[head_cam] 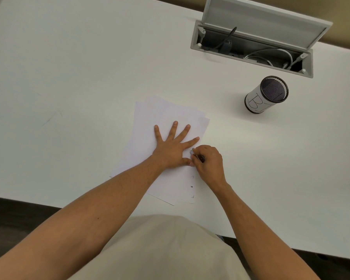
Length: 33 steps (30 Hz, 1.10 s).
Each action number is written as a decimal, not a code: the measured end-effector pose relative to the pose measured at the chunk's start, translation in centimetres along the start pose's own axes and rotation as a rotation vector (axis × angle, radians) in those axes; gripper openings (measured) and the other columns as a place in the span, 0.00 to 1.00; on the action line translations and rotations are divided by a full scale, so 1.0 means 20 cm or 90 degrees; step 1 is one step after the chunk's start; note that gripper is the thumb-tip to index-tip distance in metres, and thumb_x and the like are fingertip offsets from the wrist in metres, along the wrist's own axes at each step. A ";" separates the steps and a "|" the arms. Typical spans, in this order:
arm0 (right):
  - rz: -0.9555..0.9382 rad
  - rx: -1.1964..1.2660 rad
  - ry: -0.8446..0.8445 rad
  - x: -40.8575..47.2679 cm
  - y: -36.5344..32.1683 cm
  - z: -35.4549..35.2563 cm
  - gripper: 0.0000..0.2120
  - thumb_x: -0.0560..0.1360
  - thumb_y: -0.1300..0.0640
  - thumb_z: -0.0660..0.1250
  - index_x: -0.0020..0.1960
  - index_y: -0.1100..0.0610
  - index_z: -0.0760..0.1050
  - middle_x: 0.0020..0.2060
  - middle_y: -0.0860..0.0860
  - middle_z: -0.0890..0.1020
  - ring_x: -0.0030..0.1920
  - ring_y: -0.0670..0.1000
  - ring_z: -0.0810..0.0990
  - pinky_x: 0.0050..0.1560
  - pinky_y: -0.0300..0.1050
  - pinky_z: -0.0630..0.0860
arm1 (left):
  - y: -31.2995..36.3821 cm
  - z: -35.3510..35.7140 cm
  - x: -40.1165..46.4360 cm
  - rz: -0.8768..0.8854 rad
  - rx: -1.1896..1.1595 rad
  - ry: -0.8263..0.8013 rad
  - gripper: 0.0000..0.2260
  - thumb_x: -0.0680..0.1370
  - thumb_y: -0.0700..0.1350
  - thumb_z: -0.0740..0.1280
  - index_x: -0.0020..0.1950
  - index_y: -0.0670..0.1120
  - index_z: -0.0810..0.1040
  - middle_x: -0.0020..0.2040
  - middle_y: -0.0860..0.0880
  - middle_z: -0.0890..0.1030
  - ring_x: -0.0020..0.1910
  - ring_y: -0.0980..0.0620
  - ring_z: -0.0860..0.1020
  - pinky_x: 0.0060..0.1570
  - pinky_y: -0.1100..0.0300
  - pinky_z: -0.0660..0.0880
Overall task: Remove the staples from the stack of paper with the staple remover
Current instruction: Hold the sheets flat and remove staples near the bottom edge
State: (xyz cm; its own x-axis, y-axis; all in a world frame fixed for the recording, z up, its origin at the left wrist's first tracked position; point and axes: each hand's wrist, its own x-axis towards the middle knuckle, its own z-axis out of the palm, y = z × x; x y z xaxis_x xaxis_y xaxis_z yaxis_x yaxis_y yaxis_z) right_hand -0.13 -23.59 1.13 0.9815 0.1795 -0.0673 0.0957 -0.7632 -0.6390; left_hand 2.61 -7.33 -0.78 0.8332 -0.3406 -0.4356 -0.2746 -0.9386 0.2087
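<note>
A loose stack of white paper (162, 116) lies on the white desk, slightly fanned. My left hand (173, 147) presses flat on it with fingers spread. My right hand (209, 161) is closed around a small dark and metal staple remover (196, 155) at the stack's right edge, its tip next to my left thumb. Small dark marks, maybe staples (192, 186), show along the right edge below my hands. The remover's jaws are mostly hidden by my fingers.
A black mesh pen cup (266, 94) wrapped in white paper stands to the right rear. Behind it an open cable hatch (251, 45) with cords is set into the desk (69, 77). The desk's front edge runs close to my body.
</note>
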 end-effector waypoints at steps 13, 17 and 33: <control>-0.132 -0.057 0.032 -0.02 0.03 0.00 0.03 0.72 0.67 0.71 0.46 0.62 0.81 0.44 0.53 0.83 0.45 0.57 0.77 0.42 0.50 0.76 | 0.00 -0.01 0.00 -0.003 0.000 -0.010 0.39 0.70 0.77 0.49 0.75 0.67 0.37 0.78 0.54 0.32 0.75 0.42 0.28 0.58 0.23 0.30; -0.199 -0.088 0.029 -0.02 0.03 0.01 0.04 0.70 0.68 0.73 0.44 0.63 0.82 0.44 0.55 0.84 0.43 0.59 0.80 0.39 0.53 0.77 | 0.00 -0.02 0.00 -0.004 -0.006 -0.016 0.39 0.69 0.78 0.50 0.75 0.67 0.38 0.78 0.54 0.32 0.75 0.42 0.28 0.59 0.22 0.31; 0.012 -0.053 0.126 -0.02 0.17 -0.09 0.04 0.75 0.63 0.69 0.50 0.58 0.80 0.48 0.51 0.82 0.48 0.52 0.78 0.49 0.40 0.70 | 0.00 -0.02 -0.01 -0.003 -0.036 -0.009 0.40 0.70 0.76 0.56 0.76 0.67 0.41 0.78 0.55 0.33 0.74 0.44 0.27 0.58 0.26 0.26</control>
State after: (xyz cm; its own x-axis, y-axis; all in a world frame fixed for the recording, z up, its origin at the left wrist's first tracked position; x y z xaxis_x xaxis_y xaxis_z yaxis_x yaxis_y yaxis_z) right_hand 0.10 -27.45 0.42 0.9959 0.0460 0.0780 0.0825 -0.8151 -0.5734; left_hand 2.68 -7.22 -0.33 0.8271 -0.3373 -0.4495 -0.2429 -0.9358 0.2554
